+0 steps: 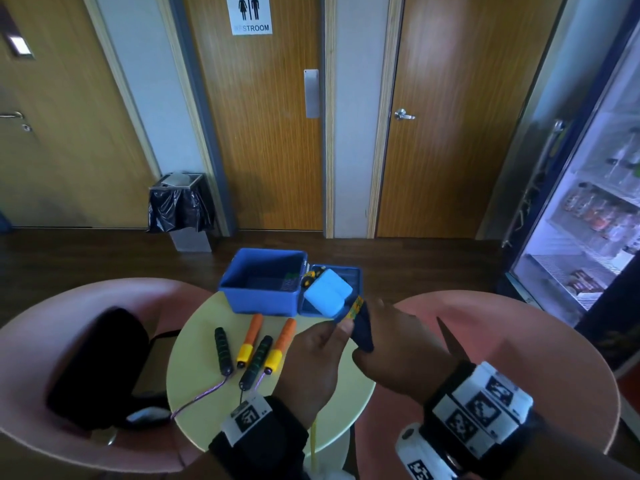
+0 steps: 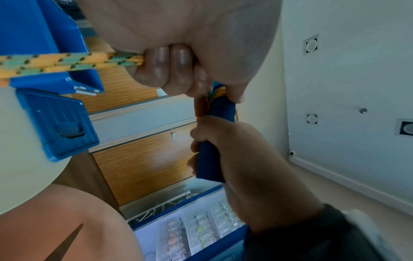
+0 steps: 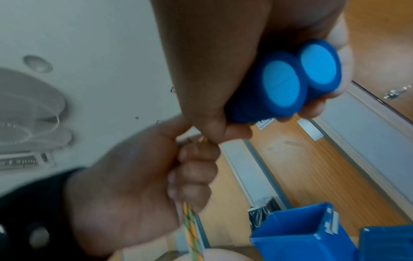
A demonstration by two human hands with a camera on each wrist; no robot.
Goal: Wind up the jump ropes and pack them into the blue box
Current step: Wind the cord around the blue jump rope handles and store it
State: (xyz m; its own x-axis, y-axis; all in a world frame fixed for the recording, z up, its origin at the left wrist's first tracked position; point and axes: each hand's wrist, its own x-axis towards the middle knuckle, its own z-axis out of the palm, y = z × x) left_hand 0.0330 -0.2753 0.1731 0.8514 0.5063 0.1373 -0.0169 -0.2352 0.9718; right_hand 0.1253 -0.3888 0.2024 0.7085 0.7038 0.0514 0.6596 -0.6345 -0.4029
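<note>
Blue box point(image 1: 263, 299) open on table; orange-green rope point(image 2: 67, 61) taut.

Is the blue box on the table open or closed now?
Open. The blue box stands on the round table with its lid folded back flat to its right, and the head view looks straight into its inside.

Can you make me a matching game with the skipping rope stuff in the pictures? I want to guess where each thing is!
Things:
1. two blue handles
2. orange and green braided rope
3. orange handles
4. light blue pouch

Places:
A. lying on the round table, beside the dark green handles
B. gripped side by side in the right hand
C. resting on the open lid of the blue box
D. held in the left hand

Pairs: 1-B, 2-D, 3-A, 4-C
</note>
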